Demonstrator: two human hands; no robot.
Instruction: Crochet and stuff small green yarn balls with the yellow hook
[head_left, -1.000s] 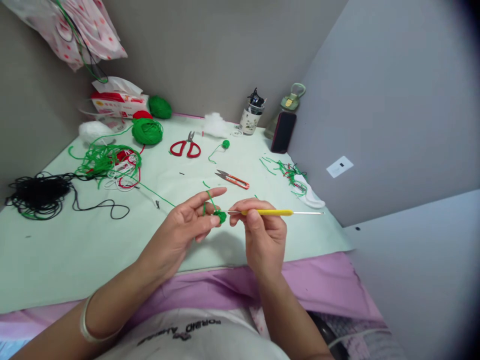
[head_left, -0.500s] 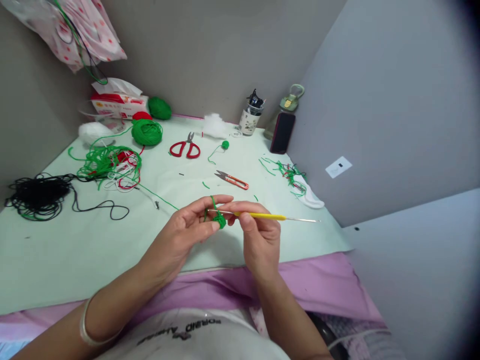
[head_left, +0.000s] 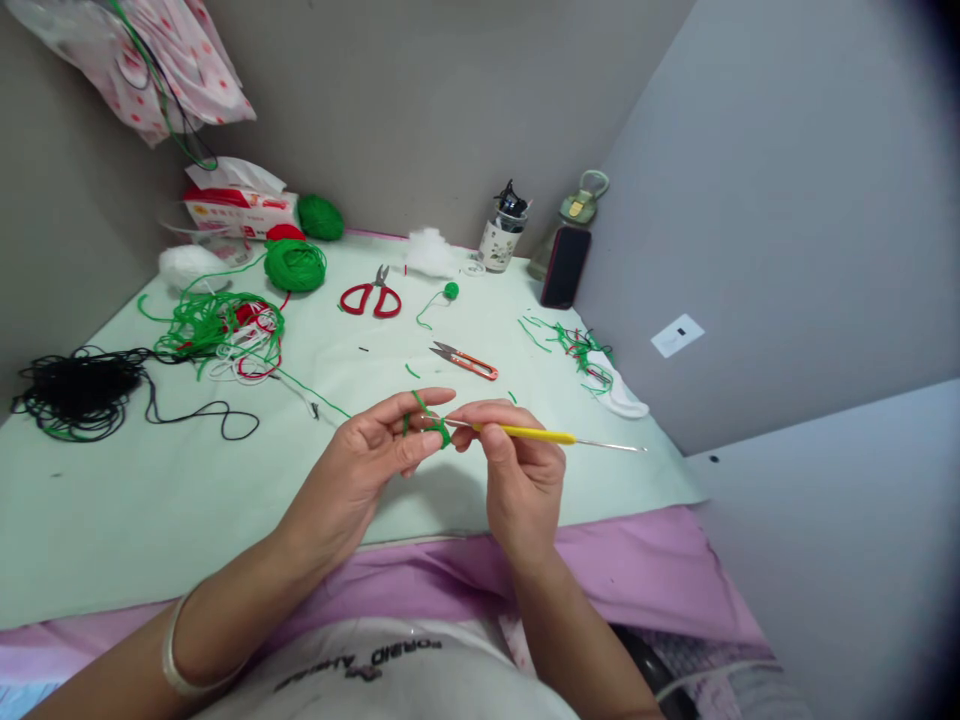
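Between thumb and fingers my left hand (head_left: 375, 445) pinches a small green crochet piece (head_left: 444, 432). Green yarn (head_left: 420, 402) loops over its raised index finger, and a strand runs back to the tangle at the left. My right hand (head_left: 521, 465) grips a crochet hook (head_left: 536, 434) by its yellow handle, like a pencil. The hook's left metal tip meets the green piece; its other metal end points right. Exactly how the tip sits in the stitches is too small to tell.
Orange thread snips (head_left: 474, 364) and red-handled scissors (head_left: 373, 297) lie beyond my hands. Green, red and white yarn (head_left: 202, 325) and black cord (head_left: 79, 390) spread at left. A phone (head_left: 566, 267) leans on a bottle (head_left: 583, 205) at the back right, near yarn scraps (head_left: 577, 345).
The hook has shifted slightly right and its right end tilts a little lower. My left thumb now covers more of the green piece, and the yarn over the index finger slants more.
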